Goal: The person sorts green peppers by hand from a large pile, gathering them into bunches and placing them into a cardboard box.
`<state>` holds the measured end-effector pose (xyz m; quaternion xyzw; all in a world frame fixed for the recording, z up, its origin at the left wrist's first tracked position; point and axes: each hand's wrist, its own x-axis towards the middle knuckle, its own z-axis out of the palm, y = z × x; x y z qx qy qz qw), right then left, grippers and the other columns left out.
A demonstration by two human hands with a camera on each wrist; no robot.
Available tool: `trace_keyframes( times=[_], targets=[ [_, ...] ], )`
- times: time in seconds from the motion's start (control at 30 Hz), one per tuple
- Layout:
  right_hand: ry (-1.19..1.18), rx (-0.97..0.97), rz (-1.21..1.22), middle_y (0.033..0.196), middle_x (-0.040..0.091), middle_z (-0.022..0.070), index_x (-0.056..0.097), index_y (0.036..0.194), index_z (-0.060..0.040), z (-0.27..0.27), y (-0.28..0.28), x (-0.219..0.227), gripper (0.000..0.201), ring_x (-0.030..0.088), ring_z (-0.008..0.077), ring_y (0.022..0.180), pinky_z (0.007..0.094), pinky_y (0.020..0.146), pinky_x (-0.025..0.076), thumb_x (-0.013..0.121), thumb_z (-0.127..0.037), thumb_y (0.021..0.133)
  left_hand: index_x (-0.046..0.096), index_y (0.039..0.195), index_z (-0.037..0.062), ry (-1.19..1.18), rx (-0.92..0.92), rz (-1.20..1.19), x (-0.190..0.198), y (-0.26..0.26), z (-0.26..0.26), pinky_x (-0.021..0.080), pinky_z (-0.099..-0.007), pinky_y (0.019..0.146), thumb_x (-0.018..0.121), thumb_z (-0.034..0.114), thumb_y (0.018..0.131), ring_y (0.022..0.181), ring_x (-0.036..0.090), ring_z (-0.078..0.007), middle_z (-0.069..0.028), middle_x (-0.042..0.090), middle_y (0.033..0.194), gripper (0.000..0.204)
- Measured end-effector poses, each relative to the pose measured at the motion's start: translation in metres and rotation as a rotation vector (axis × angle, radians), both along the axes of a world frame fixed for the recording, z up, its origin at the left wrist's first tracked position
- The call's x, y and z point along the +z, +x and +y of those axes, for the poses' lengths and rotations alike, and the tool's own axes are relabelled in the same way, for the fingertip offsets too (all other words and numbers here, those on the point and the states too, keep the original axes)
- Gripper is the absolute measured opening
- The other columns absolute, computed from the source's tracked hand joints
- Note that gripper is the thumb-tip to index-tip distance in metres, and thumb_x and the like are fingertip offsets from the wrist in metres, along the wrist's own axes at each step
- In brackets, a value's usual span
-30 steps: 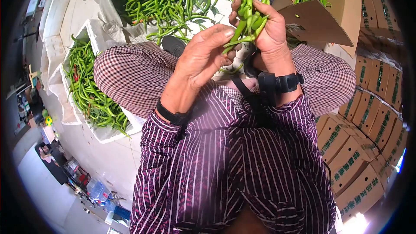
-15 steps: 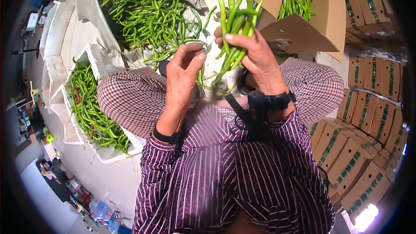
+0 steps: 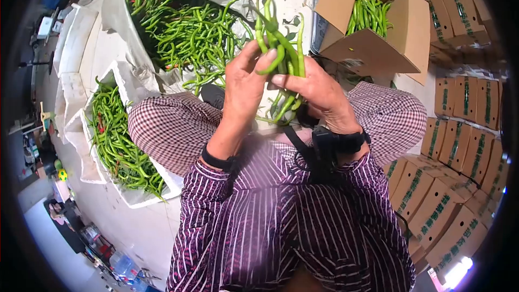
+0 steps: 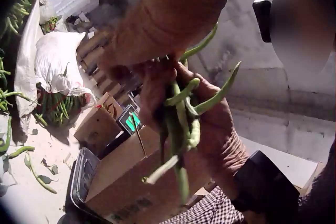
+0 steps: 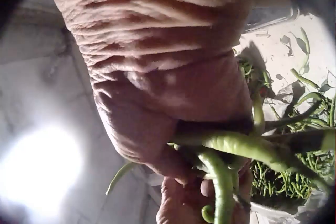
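A bunch of long green peppers (image 3: pixel 292 57) is between the two hands in the head view. My right hand (image 3: pixel 324 89) grips the bunch, its thumb across the stems. Against the bunch's left side, my left hand (image 3: pixel 244 81) pinches at peppers between thumb and fingers; its far fingers are partly hidden. In the left wrist view several peppers (image 4: pixel 181 124) hang out of the right hand (image 4: pixel 215 124). The right wrist view shows peppers (image 5: pixel 236 148) sticking out beside the right palm (image 5: pixel 173 87).
A grey sack of peppers (image 3: pixel 184 27) lies open at the upper left, above a white foam box (image 3: pixel 130 200) filled with peppers. An open carton (image 3: pixel 373 54) holding peppers stands at the upper right. Stacked cartons (image 3: pixel 438 205) line the right side.
The left hand moved away from the bunch, empty-looking, then came back to it. The right hand and its bunch moved down and slightly left, and the peppers now tilt differently.
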<state>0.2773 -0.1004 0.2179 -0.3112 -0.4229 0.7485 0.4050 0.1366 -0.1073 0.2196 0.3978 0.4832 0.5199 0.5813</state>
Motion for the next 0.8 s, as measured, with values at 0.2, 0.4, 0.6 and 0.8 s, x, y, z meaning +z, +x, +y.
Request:
trace_keyframes(
  times=[0.2, 0.4, 0.6, 0.8],
  targets=[
    [-0.144, -0.275, 0.004, 0.094, 0.061, 0.0138, 0.05, 0.115, 0.0068, 0.004, 0.061, 0.06, 0.037, 0.063, 0.0169, 0.082, 0.0268, 0.071, 0.055, 0.062, -0.01, 0.084, 0.047, 0.126, -0.0083, -0.112, -0.128, -0.027, 0.048, -0.019, -0.019, 0.045, -0.0321, 0.091, 0.05, 0.015, 0.092, 0.1, 0.061, -0.0213, -0.016, 0.062, 0.108, 0.041],
    [0.112, -0.389, -0.177, 0.096, 0.063, 0.0185, 0.052, 0.108, 0.0067, 0.082, 0.205, 0.099, 0.032, 0.066, 0.0206, 0.08, 0.0314, 0.07, 0.059, 0.064, -0.011, 0.084, 0.046, 0.124, -0.0104, -0.051, -0.07, -0.095, 0.089, -0.099, -0.027, 0.048, -0.0256, 0.072, 0.059, 0.019, 0.088, 0.08, 0.054, -0.014, -0.0085, 0.055, 0.09, 0.048],
    [-0.106, -0.555, -0.373, 0.097, 0.064, 0.0185, 0.054, 0.103, 0.0031, 0.147, 0.252, 0.069, 0.027, 0.066, 0.0204, 0.079, 0.0293, 0.068, 0.058, 0.065, -0.013, 0.085, 0.037, 0.134, -0.0052, -0.02, 0.08, 0.08, 0.102, -0.181, -0.014, 0.045, -0.0198, 0.075, 0.061, 0.024, 0.089, 0.083, 0.051, -0.0098, -0.0037, 0.053, 0.097, 0.059],
    [-0.042, -0.193, -1.109, 0.124, 0.053, 0.0048, 0.052, 0.131, -0.0117, 0.151, 0.255, 0.006, 0.06, 0.053, 0.0175, 0.11, 0.0313, 0.095, 0.039, 0.065, -0.047, 0.083, 0.044, 0.128, -0.0077, -0.252, 0.212, 0.252, 0.027, -0.267, -0.027, 0.045, -0.0214, 0.07, 0.058, 0.015, 0.09, 0.082, 0.057, -0.0136, -0.0107, 0.061, 0.097, 0.047]
  ],
)
